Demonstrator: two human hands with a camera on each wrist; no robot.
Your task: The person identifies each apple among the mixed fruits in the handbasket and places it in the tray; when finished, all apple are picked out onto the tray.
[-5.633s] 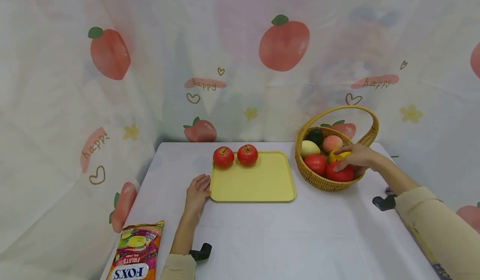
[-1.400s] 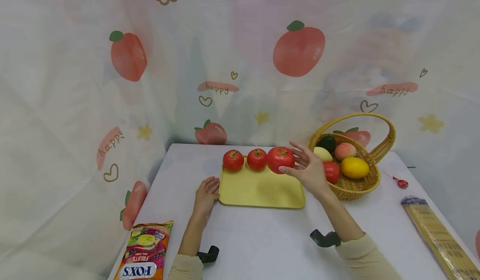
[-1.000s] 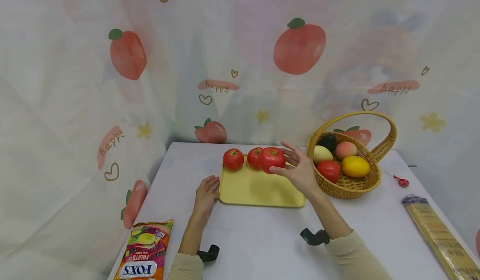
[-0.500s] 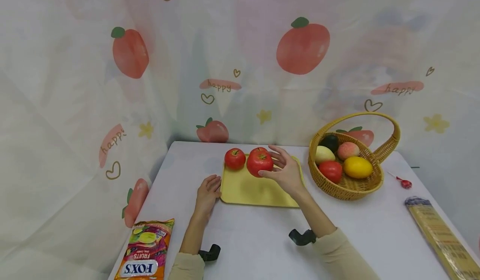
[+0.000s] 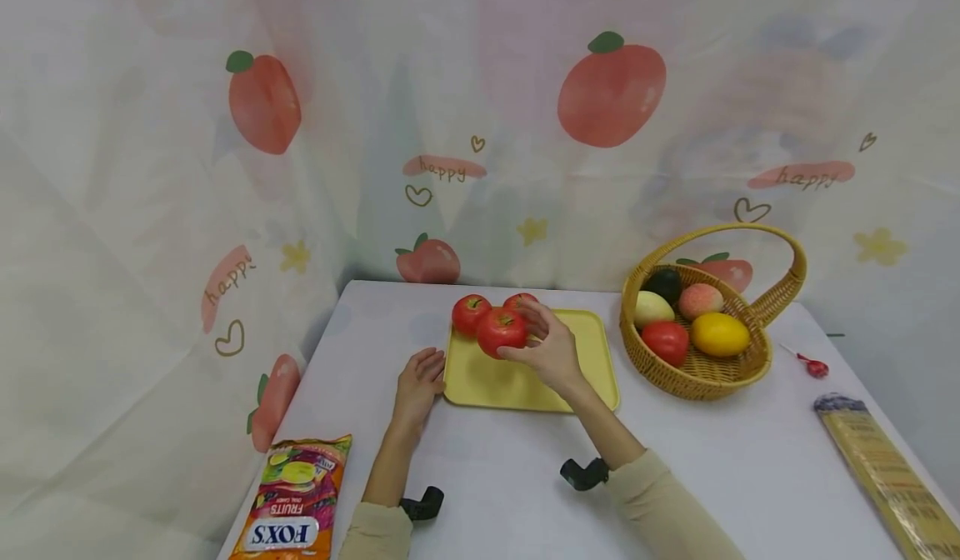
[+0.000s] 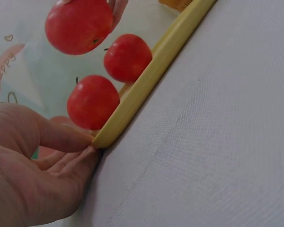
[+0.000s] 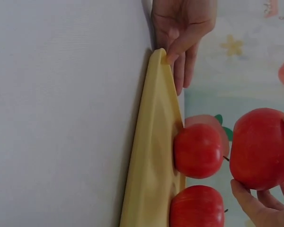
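Note:
My right hand (image 5: 553, 356) grips a red tomato (image 5: 501, 333) between thumb and fingers, above the left part of a yellow tray (image 5: 517, 387). In the right wrist view, the tomato (image 7: 261, 147) hangs clear of the tray. Two red apples with stems stand along the tray's far edge: a left apple (image 5: 470, 315) and a right apple (image 5: 519, 300), the latter partly hidden in the head view by the tomato and hand. My left hand (image 5: 418, 389) pinches the tray's left rim, thumb on top, as the left wrist view shows (image 6: 42, 161).
Right of the tray stands a wicker basket (image 5: 693, 387) with a tall handle, holding several fruits, among them a yellow lemon (image 5: 720, 334). A lollipop (image 5: 816, 367) and a long packet (image 5: 885, 468) lie farther right. A candy bag (image 5: 296, 493) lies front left.
My right hand has taken the tomato out of the basket and carried it left over the tray, past the right apple. The left hand has stayed at the tray's left rim.

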